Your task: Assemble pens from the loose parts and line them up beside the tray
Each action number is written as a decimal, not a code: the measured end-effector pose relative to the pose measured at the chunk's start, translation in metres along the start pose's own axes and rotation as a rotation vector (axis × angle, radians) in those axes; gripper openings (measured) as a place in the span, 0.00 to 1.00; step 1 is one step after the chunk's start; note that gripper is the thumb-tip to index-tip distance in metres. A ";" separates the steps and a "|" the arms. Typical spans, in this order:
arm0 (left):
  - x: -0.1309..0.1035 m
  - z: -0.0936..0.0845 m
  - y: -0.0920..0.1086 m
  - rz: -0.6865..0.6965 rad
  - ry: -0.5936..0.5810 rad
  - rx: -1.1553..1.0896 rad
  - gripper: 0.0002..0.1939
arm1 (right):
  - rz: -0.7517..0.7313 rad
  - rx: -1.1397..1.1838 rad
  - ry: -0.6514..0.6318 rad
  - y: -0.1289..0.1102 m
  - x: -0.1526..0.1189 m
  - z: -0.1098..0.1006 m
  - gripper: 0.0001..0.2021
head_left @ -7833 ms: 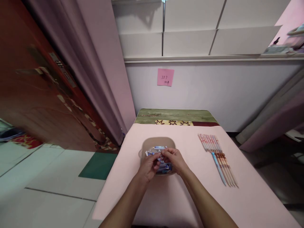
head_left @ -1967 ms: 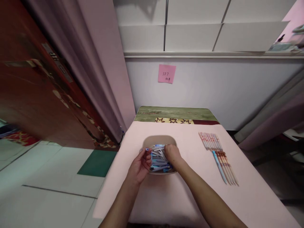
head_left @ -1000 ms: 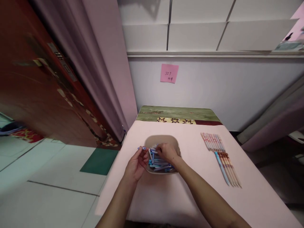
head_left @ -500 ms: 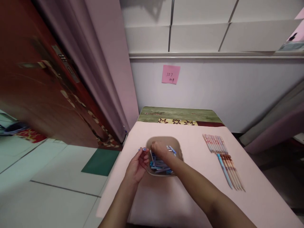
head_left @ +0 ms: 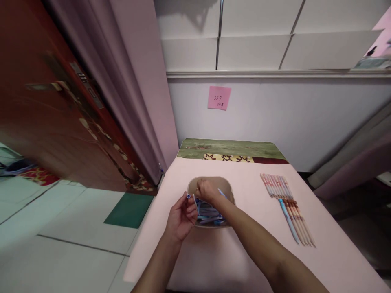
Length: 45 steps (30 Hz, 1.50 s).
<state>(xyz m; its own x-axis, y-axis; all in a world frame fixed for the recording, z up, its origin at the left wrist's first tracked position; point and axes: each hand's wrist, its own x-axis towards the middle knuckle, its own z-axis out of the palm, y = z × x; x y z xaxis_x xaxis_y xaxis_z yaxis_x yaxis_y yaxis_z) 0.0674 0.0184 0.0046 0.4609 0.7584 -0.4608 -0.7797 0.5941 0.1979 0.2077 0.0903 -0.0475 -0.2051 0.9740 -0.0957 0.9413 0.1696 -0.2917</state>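
A beige bin (head_left: 231,196) on the pink-covered table holds several blue and white pen parts (head_left: 209,213). At its left rim my left hand (head_left: 182,215) pinches a small blue pen part (head_left: 188,196) between thumb and index finger, the other fingers curled. My right hand (head_left: 206,190) is closed over the bin's interior, knuckles up; what it holds, if anything, is hidden. A thin white piece (head_left: 194,200) shows between the two hands.
On the right of the table (head_left: 250,244) lie a row of pink-and-white pens (head_left: 276,186) and, nearer, several brown-topped pens (head_left: 301,224) beside a blue pen (head_left: 288,221). A wall with a pink note (head_left: 219,98) stands behind. A red door (head_left: 61,122) is at left.
My left hand has moved slightly right, and the blue part now points its round end toward the camera. The thin white piece has come into view between the hands.
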 end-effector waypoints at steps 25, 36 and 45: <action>0.012 0.014 -0.059 0.087 0.096 0.180 0.05 | 0.169 1.801 0.438 0.015 -0.128 -0.025 0.14; -0.002 0.015 -0.029 0.187 0.070 0.249 0.06 | 0.174 1.634 0.589 0.026 -0.148 -0.034 0.17; -0.019 0.011 -0.014 0.259 0.146 0.237 0.08 | 0.226 1.040 0.649 0.061 -0.141 -0.022 0.15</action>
<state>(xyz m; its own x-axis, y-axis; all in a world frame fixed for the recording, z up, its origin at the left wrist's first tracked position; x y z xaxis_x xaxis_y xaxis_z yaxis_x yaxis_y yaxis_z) 0.0741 -0.0014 0.0202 0.1828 0.8556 -0.4843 -0.7349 0.4461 0.5108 0.2998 -0.0332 -0.0305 0.3821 0.9103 0.1594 0.2193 0.0783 -0.9725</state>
